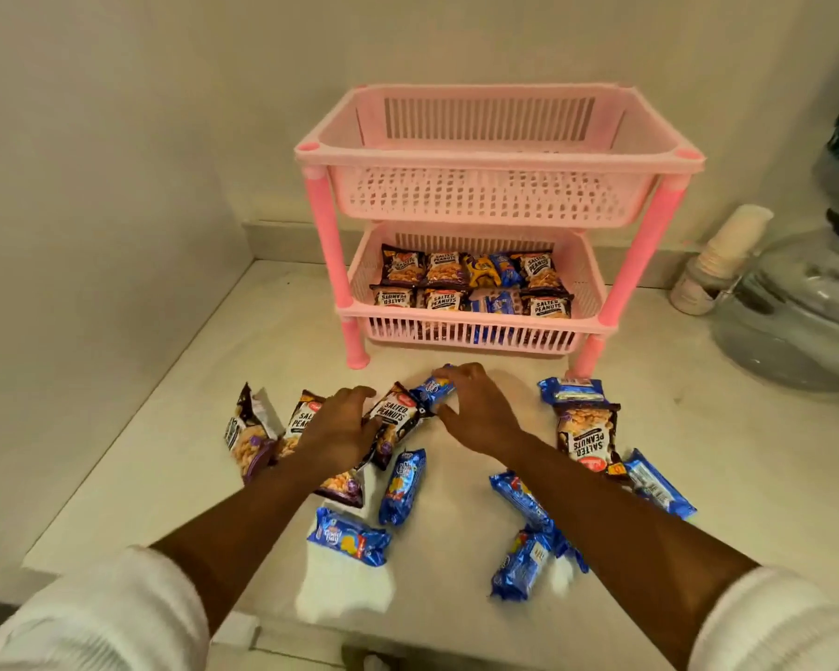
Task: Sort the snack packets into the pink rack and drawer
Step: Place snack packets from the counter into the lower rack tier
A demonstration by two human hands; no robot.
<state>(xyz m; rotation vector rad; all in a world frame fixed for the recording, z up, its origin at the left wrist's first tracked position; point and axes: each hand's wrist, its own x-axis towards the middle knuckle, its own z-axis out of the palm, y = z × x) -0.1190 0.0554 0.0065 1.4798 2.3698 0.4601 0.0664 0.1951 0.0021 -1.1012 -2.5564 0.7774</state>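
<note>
My right hand (475, 409) pinches a blue foil biscuit packet (434, 390) on the white tabletop (456, 457) before the pink plastic two-tier rack (495, 157); my left hand (342, 423) rests, fingers relaxed, on a dark salted-peanuts packet (394, 415).

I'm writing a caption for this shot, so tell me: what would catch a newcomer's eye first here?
The pink rack against the back wall stands out: its top basket looks empty, while the lower basket holds neat rows of salted peanut and blue packets. In front of it, both hands work among packets scattered on the white counter: the left hand rests on a salted peanuts packet, and the right hand pinches a blue biscuit packet.
</note>
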